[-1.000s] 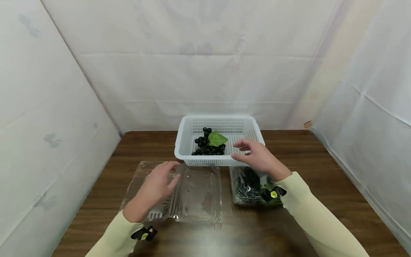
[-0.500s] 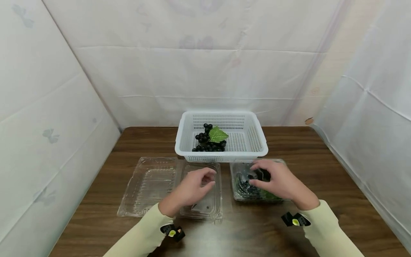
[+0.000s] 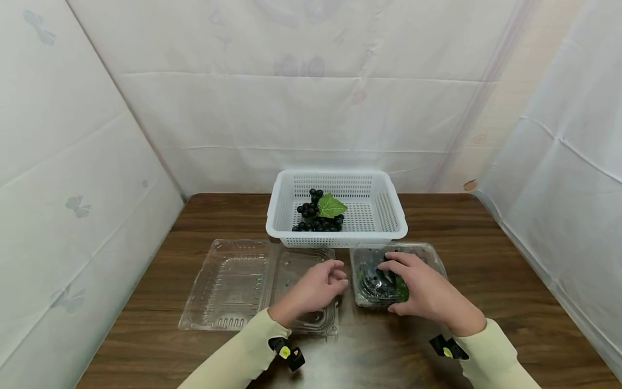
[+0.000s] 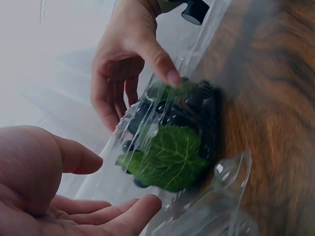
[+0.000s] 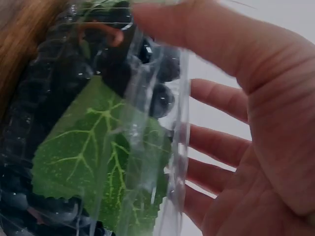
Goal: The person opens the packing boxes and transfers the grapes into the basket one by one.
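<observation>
The filled clear box (image 3: 373, 282) sat on the tabletop (image 3: 515, 275) just in front of the white basket (image 3: 340, 236); over it the right hand (image 3: 427, 289) spread with thumb and fingers apart, whether pressing could not be told, and the left hand (image 3: 315, 289) hung over the open clamshell (image 3: 233, 286) with a loose, unfilled grip. Even, gentle pressure on the firmer edges seemed kinder than squeezing the thin top. Basket and clamshell crowded the far and left edges, leaving room rightward and nearward.

Both hands (image 3: 424, 285) are near the closed clear box (image 3: 431, 259) — grapes (image 3: 309, 209) fill part of a basket (image 3: 340, 235).
</observation>
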A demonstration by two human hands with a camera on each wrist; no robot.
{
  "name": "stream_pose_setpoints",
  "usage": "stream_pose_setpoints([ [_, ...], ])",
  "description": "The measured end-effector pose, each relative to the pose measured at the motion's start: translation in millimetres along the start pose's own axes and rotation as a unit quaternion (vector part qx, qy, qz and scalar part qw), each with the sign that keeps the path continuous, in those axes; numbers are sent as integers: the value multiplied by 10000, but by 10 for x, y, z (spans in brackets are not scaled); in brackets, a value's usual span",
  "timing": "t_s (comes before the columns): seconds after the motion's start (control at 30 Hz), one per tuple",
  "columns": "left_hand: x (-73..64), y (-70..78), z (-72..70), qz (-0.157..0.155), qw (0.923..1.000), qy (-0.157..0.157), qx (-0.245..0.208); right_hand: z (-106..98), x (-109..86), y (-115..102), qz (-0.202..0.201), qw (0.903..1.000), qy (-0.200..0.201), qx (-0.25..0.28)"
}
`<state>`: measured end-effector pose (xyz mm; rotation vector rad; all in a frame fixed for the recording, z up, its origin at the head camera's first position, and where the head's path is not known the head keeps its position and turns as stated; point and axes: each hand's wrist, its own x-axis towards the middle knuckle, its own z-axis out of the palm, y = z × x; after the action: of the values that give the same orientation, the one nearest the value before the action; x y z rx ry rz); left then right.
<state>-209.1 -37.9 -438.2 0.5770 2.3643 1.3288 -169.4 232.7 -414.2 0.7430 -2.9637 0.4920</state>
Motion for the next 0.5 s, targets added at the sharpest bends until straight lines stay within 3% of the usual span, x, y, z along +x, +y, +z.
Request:
stream_pose_setpoints([
  [0.5, 106, 3, 169, -207, 9962, -205, -826, 8, 4, 32, -164, 9994, 180, -252],
])
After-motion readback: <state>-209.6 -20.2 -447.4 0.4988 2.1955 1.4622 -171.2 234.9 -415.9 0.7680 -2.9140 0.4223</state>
